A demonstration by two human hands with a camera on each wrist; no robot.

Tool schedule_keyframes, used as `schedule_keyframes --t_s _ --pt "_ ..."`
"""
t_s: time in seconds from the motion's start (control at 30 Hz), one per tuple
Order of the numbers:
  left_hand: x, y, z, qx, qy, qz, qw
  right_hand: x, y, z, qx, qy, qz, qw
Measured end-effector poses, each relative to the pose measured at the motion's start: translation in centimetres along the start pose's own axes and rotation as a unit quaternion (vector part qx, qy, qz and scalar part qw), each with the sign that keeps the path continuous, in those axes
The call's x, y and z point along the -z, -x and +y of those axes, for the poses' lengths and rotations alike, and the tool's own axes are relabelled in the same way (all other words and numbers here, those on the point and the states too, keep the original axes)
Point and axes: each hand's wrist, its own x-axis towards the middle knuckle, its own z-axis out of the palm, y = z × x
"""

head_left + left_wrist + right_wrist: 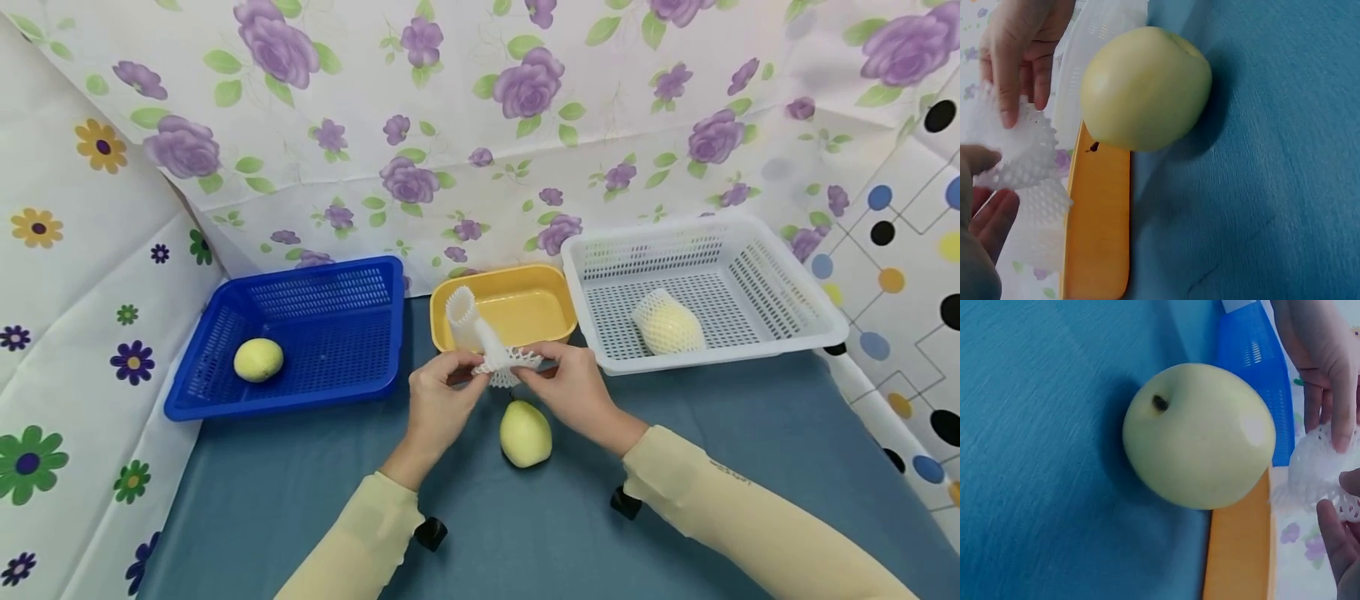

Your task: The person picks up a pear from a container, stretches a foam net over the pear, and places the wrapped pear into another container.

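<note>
Both hands pinch a white foam net sleeve (512, 363) between thumbs and fingers, its mesh stretched between them. My left hand (438, 402) grips its left edge, my right hand (576, 390) its right edge. A pale yellow-green pear (525, 434) lies on the table just below the hands, untouched, its stem pointing toward the sleeve. In the left wrist view the pear (1146, 89) looms large beside the foam net (1016, 144). From the right wrist, the pear's (1200, 437) dark blossom end shows.
More foam net sleeves (463, 315) stick up from a yellow basket (540, 287) behind the hands. To the left, a blue basket (360, 333) holds one bare pear (258, 360). At right, a white basket (720, 292) holds a pear in a foam net (670, 325). Floral cloth walls enclose the table.
</note>
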Motion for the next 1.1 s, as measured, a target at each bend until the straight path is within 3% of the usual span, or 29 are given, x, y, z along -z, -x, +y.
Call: schedule_keyframes --t_s 0.13,0.27,0.57,0.73,0.9,1.1 --pt "0.3 0.1 -0.5 0.024 0.05 -0.065 0.9964 0.0 -0.1 1.2 0.028 -0.01 -0.002 0.9996" --pt "0.4 0.1 -1.0 0.04 0.045 -0.102 0.993 0.2 -0.1 2.4 0.052 -0.016 -0.008 0.9985" --pt "0.2 0.4 -1.7 0.046 -0.028 -0.09 0.9945 0.1 -0.2 4.0 0.108 -0.01 -0.043 0.9932" --pt "0.0 0.7 -2.2 0.041 -0.029 -0.087 0.9949 0.2 -0.2 5.0 0.142 0.035 -0.053 0.9878" --pt "-0.1 1.0 -2.8 0.045 -0.044 -0.121 0.9906 -0.1 0.0 5.5 0.152 0.057 -0.085 0.9831" --pt "-0.2 1.4 -3.2 0.075 -0.064 -0.179 0.979 -0.5 0.4 5.4 0.114 0.09 -0.155 0.9772"
